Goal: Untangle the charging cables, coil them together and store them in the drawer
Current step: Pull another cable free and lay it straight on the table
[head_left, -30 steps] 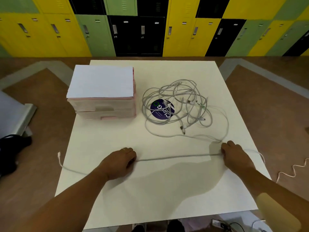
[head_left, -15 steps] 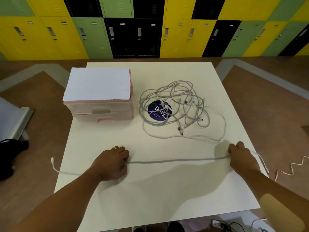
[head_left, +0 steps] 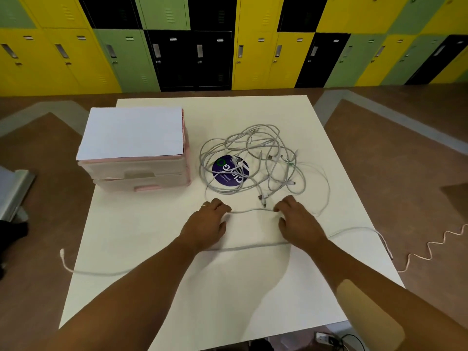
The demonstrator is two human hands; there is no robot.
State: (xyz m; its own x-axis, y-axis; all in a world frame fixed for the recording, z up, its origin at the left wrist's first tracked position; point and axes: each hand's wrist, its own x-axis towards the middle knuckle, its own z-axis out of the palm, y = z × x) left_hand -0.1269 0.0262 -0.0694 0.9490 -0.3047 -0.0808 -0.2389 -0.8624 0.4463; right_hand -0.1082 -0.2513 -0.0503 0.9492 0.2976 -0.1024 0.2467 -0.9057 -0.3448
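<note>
Both forearms stretch across the table (head_left: 141, 236); left hand (head_left: 206, 225) and right hand (head_left: 297, 221), knuckles up, pinch a cable strand (head_left: 250, 211) with curled fingers, just in front of the tangle (head_left: 253, 148) beside the drawer unit (head_left: 141, 171).

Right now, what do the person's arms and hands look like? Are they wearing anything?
No sleeves, gloves or watch show; both arms are bare up to the picture's edge. The left hand has a thin ring on one finger. The right hand wears nothing, but a tan patch with rounded corners is stuck on the right forearm.
</note>
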